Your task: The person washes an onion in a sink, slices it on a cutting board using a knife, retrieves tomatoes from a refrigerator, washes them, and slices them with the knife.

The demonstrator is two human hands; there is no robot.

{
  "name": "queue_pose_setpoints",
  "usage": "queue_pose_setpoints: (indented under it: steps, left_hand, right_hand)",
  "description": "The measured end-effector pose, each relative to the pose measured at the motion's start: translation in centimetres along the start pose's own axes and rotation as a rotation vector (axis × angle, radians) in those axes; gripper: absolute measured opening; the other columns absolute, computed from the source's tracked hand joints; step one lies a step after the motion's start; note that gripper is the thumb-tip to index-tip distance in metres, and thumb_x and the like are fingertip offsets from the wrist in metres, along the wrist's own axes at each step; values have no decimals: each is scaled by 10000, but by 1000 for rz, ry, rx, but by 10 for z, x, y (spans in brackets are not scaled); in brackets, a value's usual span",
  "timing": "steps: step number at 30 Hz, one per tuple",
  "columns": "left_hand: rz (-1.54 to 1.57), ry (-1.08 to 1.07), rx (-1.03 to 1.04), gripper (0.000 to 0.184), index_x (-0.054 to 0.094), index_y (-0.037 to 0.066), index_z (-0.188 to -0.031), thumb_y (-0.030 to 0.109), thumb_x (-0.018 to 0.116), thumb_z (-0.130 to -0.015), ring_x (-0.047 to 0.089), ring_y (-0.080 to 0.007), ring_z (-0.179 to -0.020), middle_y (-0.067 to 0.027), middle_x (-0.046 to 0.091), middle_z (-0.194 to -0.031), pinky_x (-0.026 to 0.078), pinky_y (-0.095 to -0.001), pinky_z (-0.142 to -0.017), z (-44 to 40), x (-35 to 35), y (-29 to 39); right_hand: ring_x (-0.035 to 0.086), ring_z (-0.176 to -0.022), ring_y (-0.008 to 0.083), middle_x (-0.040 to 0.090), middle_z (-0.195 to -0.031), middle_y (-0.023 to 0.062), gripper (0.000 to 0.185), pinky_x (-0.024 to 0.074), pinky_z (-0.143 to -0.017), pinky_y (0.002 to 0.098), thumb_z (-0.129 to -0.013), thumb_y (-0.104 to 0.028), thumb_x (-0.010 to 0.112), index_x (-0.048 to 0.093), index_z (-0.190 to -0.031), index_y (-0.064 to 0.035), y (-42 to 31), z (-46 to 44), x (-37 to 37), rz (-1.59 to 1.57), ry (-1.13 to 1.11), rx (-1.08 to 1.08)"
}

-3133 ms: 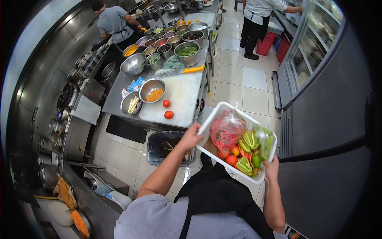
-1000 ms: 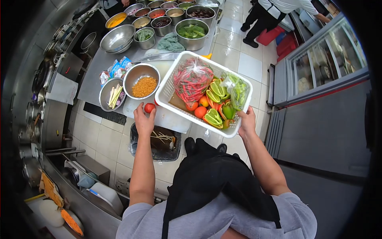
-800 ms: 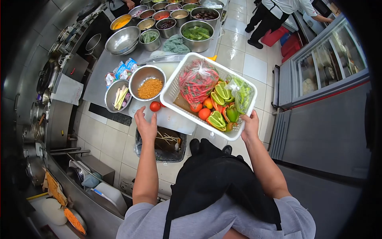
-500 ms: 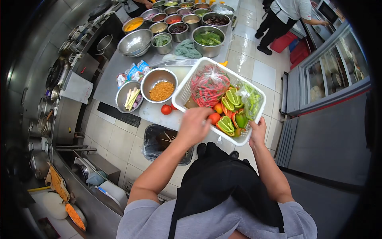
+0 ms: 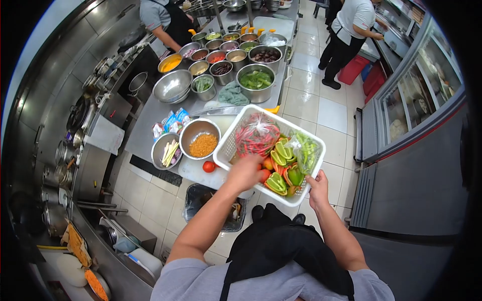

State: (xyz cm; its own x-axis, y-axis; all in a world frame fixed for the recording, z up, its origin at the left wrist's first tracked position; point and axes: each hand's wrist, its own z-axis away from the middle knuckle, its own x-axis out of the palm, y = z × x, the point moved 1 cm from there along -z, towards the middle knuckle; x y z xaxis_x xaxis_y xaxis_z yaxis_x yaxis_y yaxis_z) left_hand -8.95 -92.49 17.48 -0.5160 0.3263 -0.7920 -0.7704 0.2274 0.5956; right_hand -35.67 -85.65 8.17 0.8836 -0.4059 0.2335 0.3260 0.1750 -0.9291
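Note:
My right hand (image 5: 318, 189) grips the right end of a white plastic basket (image 5: 227, 159), held tilted over the near edge of the cutting board (image 5: 193, 171). My left hand (image 5: 245, 173) reaches over the basket's near rim, by the tomatoes (image 5: 264, 175); its fingertips are hidden. Inside lie a bag of red chillies (image 5: 257, 134), cut green peppers (image 5: 276, 183) and a bag of green leafy stalks (image 5: 307, 151). One tomato (image 5: 209, 166) rests on the board beside a steel bowl of orange-brown crumbs (image 5: 203, 145). Another bowl holds pale stalks (image 5: 170, 153).
Several ingredient pots (image 5: 256, 80) cover the far side of the steel table (image 5: 145, 133). A lined bin (image 5: 236, 223) stands below its front edge. One person (image 5: 168, 25) is at the far left, another (image 5: 351, 30) at the far right. A fridge (image 5: 409, 105) is on the right.
My left hand came away from the tomato on the board and moved right, into the basket. My right hand still holds the basket. The view has tilted up, showing more of both people.

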Motion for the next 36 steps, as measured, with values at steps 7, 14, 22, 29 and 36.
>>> queue_pose_setpoints:
  steps: [7,14,22,29,36]
  left_hand:
    - [243,583,-149,283,644,21,-1100,29,701,-823,666,-269,-841,-145,673,-987,532,-397,-777,52,-18,-91]
    - [-261,-240,-120,266,709,79,-1079,202,657,-848,690,-287,-1025,-145,712,-1097,453,-507,-878,-4,1,10]
    - [-286,-406,-186,307,701,114,-1135,213,647,-850,670,-288,-1101,-113,700,-1185,423,-537,-921,-32,36,-3]
    - [-175,-232,-235,599,529,91,-1304,356,760,-818,598,-417,-1157,-248,588,-1261,456,-564,-953,-27,85,3]
    - [27,3,-21,636,480,30,-1233,243,816,-737,595,-450,-1081,-262,560,-1192,506,-472,-916,-8,49,-1]
  right_hand:
    - [664,-848,159,673,-1017,94,222,573,-730,323,-910,34,605,531,-1109,-33,-4,-1,-4,1,-12,169]
    - [674,-912,206,658,-1086,128,291,579,-779,350,-896,57,564,506,-1171,-20,-1,1,3,15,-61,131]
    - [633,-1047,254,617,-1187,159,339,521,-942,405,-911,52,522,481,-1244,2,-1,3,11,14,14,97]
    - [628,-1055,253,605,-1190,168,325,529,-930,401,-919,55,522,470,-1236,2,3,5,13,-5,58,106]
    - [634,-1057,258,618,-1202,155,380,528,-945,411,-917,49,532,479,-1288,-11,9,7,9,-45,38,105]
